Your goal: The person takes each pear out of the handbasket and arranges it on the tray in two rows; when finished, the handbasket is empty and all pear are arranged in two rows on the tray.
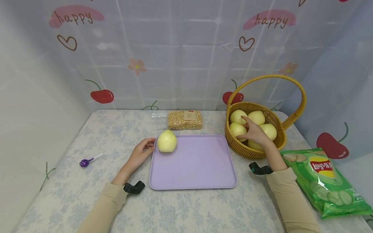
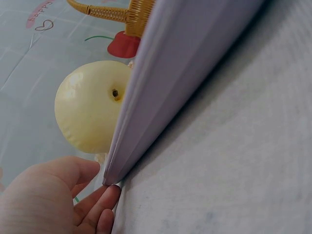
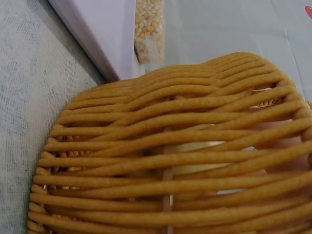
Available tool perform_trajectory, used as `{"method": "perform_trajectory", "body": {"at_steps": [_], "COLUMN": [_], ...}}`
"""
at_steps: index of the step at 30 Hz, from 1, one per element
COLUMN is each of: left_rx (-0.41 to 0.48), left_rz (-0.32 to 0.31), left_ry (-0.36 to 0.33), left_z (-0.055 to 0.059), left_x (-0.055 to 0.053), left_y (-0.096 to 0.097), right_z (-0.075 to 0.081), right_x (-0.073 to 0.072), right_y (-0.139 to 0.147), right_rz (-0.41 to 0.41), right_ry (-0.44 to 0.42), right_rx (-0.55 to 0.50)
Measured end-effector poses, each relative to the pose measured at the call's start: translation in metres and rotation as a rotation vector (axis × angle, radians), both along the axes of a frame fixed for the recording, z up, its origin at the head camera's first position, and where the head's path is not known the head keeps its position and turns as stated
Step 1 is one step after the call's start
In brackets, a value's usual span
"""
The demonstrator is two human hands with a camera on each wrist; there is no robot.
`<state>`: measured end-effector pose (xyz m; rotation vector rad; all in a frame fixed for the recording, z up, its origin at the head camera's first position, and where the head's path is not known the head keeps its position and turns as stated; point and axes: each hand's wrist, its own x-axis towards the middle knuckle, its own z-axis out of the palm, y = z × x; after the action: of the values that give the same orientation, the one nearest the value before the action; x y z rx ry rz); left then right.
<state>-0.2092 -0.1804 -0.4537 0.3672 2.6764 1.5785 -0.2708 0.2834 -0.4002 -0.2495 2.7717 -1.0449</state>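
My right hand (image 1: 256, 133) is spread over the pears inside the wicker basket (image 1: 243, 149), thumb and forefinger apart around the front-left pear (image 1: 236, 128); the weave hides whether they press it. I'd want both sides cupped before lifting straight up, clear of its neighbours and the handle (image 1: 271, 76). My left hand (image 1: 141, 152), fingers relaxed, touches the lilac tray (image 1: 195, 168) beside its lone pear (image 1: 167, 141); light contact should steady it
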Motion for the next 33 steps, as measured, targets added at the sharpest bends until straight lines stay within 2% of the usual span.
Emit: {"method": "perform_trajectory", "body": {"at_steps": [6,10,12,19,28,33], "left_rx": [0.007,0.010,0.004,0.004,0.001,-0.006], "left_rz": [-0.007,-0.010,-0.009,0.013,0.009,0.013], "left_ry": [0.000,-0.003,0.002,0.017,0.029,0.035], "left_z": [0.001,0.000,-0.004,-0.032,-0.034,-0.034], "left_x": [0.000,0.000,-0.003,-0.017,-0.018,-0.018], "left_y": [0.000,0.000,-0.001,-0.008,-0.010,-0.010], "right_z": [-0.001,-0.002,-0.003,-0.002,0.010,0.022], "right_x": [0.000,0.000,0.000,0.001,0.011,0.018], "right_y": [-0.002,-0.003,-0.002,0.001,-0.007,-0.012], "right_rz": [-0.034,-0.069,-0.093,-0.192,-0.306,-0.336], "right_ry": [0.011,0.023,0.033,0.086,0.120,0.138], "right_rx": [0.053,0.046,0.021,-0.108,-0.264,-0.282]}}
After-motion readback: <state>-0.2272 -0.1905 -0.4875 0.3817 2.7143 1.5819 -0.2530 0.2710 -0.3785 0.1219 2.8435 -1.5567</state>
